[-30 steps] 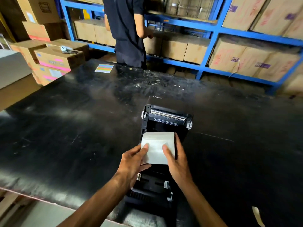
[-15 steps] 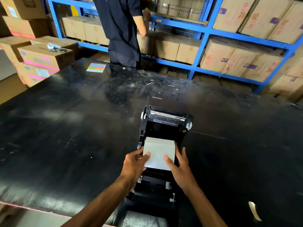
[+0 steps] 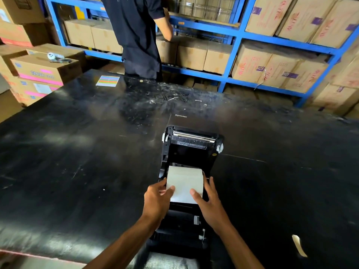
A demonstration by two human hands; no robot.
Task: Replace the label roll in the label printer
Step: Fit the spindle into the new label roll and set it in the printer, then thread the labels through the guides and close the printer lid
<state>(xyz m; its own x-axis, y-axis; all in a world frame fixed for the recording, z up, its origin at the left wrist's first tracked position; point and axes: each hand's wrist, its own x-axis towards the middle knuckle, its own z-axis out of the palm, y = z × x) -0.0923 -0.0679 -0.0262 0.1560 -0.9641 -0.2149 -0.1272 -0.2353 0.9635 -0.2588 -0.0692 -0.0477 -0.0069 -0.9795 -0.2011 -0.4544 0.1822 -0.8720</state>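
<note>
Both thumbs press the white label roll (image 3: 184,183); left hand (image 3: 157,200) fingers clasp its nine o'clock end, right hand (image 3: 210,204) fingers its three o'clock end. The roll sits in the open black printer (image 3: 191,152), lid marked "Xprinter". Its inner sticker is unreadable. A person (image 3: 136,35) stands at twelve o'clock of the worktop (image 3: 77,162), head cut off.

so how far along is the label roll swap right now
Done: the printer sits with its lid swung open, and the white label roll is over the bay. In hand: the left hand and right hand grip the roll's two sides, thumbs on the paper. Left: whether it is fully seated can't be told; the paper is not yet fed forward, and the lid needs closing.
</note>
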